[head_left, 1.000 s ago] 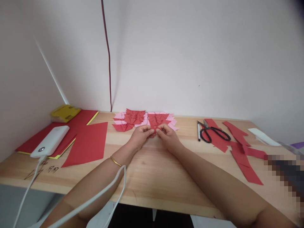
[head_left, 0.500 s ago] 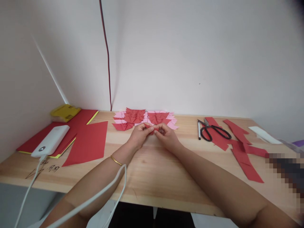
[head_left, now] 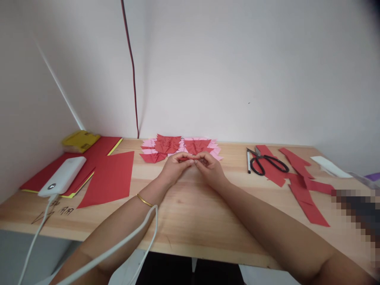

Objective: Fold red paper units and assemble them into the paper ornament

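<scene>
Between my two hands is a small piece of folded red paper (head_left: 192,157), mostly covered by the fingers. My left hand (head_left: 175,166) pinches its left end, thumb and fingers pressed together. At the other end my right hand (head_left: 210,166) grips it in the same way, the thumbs nearly touching. Just behind the hands lie folded red paper pieces (head_left: 168,144) on top of folded pink paper pieces (head_left: 216,153), close to the wall.
To the left are red paper sheets (head_left: 109,178), a white power bank (head_left: 63,176) with a cable running across my left forearm, and a yellow packet (head_left: 80,141). Rightward lie black-handled scissors (head_left: 268,158), a pen (head_left: 248,161), red paper scraps (head_left: 308,204) and a white strip (head_left: 331,166).
The fingers have shifted slightly on the red paper, which now shows as a thin strip between them. The view has moved a little; the things on the table lie as before.
</scene>
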`<action>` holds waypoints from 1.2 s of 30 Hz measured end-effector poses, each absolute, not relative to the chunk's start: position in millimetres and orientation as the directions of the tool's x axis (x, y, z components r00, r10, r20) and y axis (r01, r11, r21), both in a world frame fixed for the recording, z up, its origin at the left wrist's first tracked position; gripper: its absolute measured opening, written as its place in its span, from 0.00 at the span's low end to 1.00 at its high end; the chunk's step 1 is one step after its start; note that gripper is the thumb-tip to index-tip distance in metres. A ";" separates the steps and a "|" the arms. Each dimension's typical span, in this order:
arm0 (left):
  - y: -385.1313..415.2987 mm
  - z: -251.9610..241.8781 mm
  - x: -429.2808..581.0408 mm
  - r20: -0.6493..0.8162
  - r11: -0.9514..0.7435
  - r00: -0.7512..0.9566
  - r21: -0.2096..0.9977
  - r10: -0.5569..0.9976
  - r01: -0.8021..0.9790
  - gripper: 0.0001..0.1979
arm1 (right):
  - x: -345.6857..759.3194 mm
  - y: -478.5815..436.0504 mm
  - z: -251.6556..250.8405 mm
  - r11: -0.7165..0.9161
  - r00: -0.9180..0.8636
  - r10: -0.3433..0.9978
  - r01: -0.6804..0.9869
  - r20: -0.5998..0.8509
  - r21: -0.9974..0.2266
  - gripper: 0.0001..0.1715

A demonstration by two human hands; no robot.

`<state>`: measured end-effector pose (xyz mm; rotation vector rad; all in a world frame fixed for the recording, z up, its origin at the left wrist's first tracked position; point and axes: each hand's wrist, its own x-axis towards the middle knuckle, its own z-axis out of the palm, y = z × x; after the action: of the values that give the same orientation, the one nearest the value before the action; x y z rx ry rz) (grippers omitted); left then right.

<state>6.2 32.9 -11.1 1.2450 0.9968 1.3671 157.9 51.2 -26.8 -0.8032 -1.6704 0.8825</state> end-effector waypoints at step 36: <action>29.6 1.9 -0.2 0.357 -0.383 0.141 0.851 0.924 0.360 0.07 | 158.1 45.8 -14.2 0.347 -0.255 0.919 0.155 0.301 -0.925 0.04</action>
<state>-0.2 29.6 1.9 1.8305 1.2295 1.2253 158.1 45.8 -14.2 -0.9747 -1.6635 1.0112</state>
